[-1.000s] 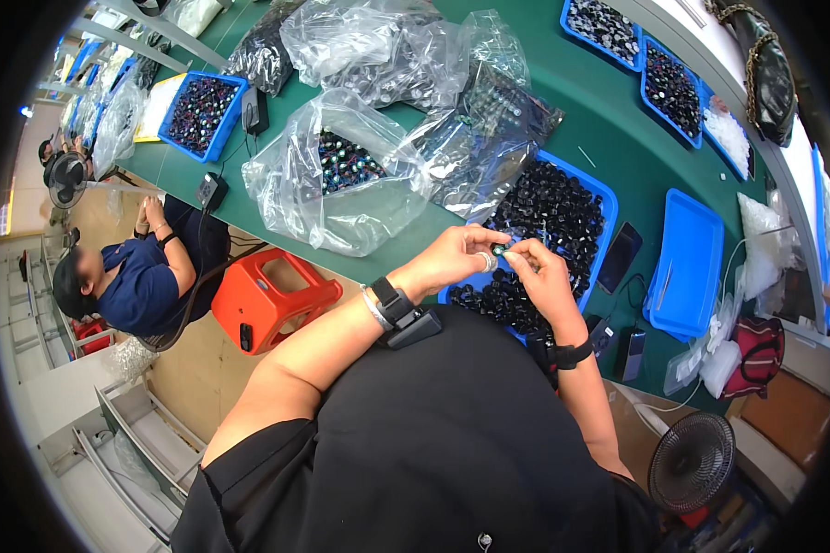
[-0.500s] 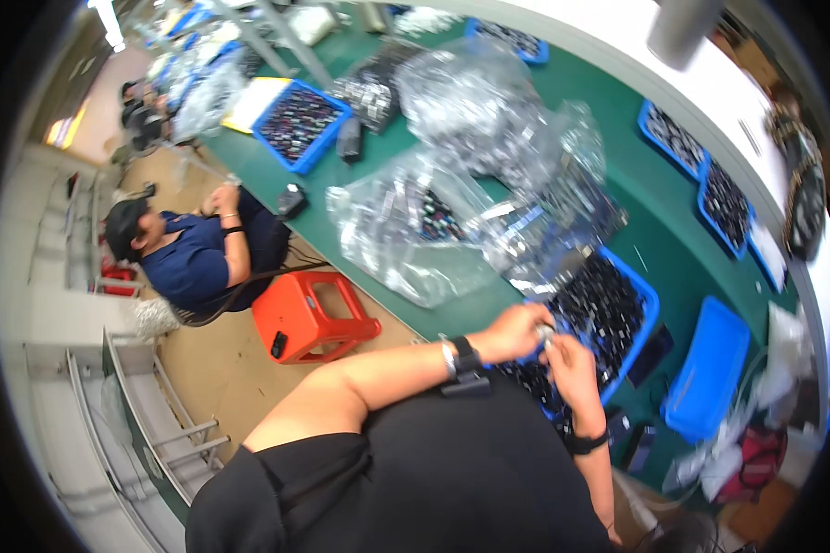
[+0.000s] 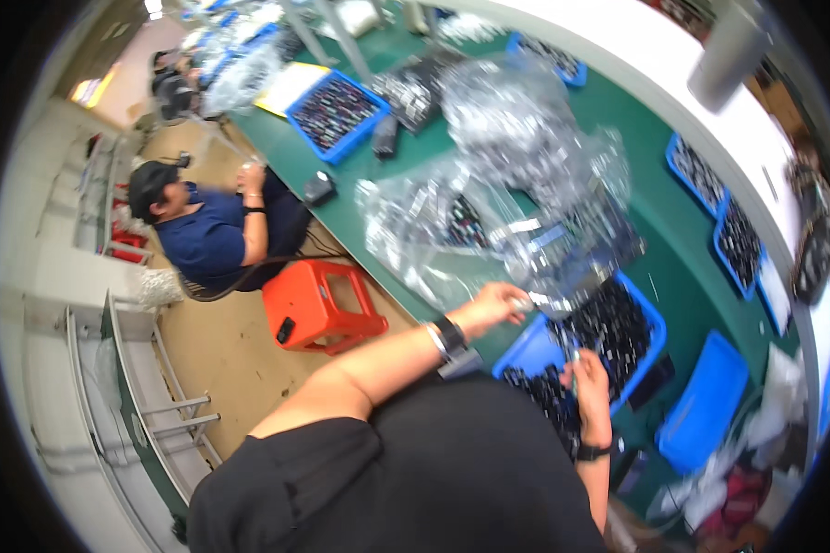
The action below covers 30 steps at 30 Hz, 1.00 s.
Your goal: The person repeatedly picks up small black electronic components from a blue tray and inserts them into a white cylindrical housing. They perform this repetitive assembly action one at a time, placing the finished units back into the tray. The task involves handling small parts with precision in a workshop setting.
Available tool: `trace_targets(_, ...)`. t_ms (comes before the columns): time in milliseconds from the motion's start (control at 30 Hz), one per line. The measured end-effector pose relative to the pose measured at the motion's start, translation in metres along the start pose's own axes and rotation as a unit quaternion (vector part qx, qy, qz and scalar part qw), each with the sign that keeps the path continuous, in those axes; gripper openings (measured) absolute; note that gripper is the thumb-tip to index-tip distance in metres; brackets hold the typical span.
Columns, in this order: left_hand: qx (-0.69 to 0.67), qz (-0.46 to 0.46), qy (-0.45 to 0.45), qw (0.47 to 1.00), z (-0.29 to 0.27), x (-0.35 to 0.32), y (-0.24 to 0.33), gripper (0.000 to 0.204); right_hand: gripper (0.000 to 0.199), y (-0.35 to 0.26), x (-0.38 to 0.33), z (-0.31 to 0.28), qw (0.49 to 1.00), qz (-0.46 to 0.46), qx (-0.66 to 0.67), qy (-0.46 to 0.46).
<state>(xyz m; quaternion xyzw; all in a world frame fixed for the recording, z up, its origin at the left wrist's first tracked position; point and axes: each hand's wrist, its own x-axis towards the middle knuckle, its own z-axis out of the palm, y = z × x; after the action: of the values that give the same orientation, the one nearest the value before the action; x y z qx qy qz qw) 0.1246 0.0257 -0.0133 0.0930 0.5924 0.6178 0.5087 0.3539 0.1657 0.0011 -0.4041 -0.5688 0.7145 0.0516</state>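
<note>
My left hand (image 3: 491,311) is closed in a pinch at the near left edge of a blue tray (image 3: 532,347). Between its fingertips is a small pale piece (image 3: 523,304), too blurred to name. Over the tray's near right part, my right hand (image 3: 592,380) is closed round a thin pen-like tool (image 3: 575,367) that stands roughly upright. Small black parts (image 3: 618,323) fill much of the tray, with a bare blue patch on its left side. A dark band is on each wrist.
Clear plastic bags (image 3: 507,129) with small parts lie beyond the tray. Other blue trays (image 3: 337,115) of parts stand at the far left and along the right. An empty-looking blue tray (image 3: 707,401) lies at right. A person (image 3: 217,235) sits left, beyond a red stool (image 3: 327,304).
My hands were together over the tray and are now apart. The left has moved left and slightly up, the right down and to the right. The whole view has shifted a little.
</note>
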Motion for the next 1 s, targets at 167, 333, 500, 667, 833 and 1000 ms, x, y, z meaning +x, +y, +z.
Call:
trace_targets(167, 0.193, -0.080, -0.056, 0.976, -0.019, -0.002, -0.050, 0.021, 0.019, 0.047, 0.028, 0.004, 0.977, -0.143, -0.158, 0.035)
trace_targets(333, 0.463, 0.132, -0.027, 0.876, -0.018, 0.007, -0.073, 0.021, 0.030, 0.023, 0.044, 0.025, 0.836, -0.133, -0.507, 0.165)
trace_targets(500, 0.508, 0.163, 0.038, 0.845, -0.013, 0.007, -0.082, 0.023, 0.024, 0.030, 0.053, 0.024, 0.792, -0.139, -0.582, 0.117)
trace_targets(667, 0.483, 0.105, 0.085, 0.865, -0.022, 0.009, -0.092, 0.034, 0.024, -0.007, 0.026, 0.032, 0.797, -0.162, -0.575, 0.085)
trace_targets(833, 0.457, 0.121, 0.068, 0.879, -0.035, 0.004, -0.083, 0.039, 0.031, -0.023, 0.021, 0.060, 0.844, -0.169, -0.509, 0.013)
trace_targets(1000, 0.461, 0.161, 0.036, 0.872, -0.028, 0.005, -0.077, 0.042, 0.028, -0.022, 0.041, 0.087, 0.825, -0.168, -0.539, -0.016)
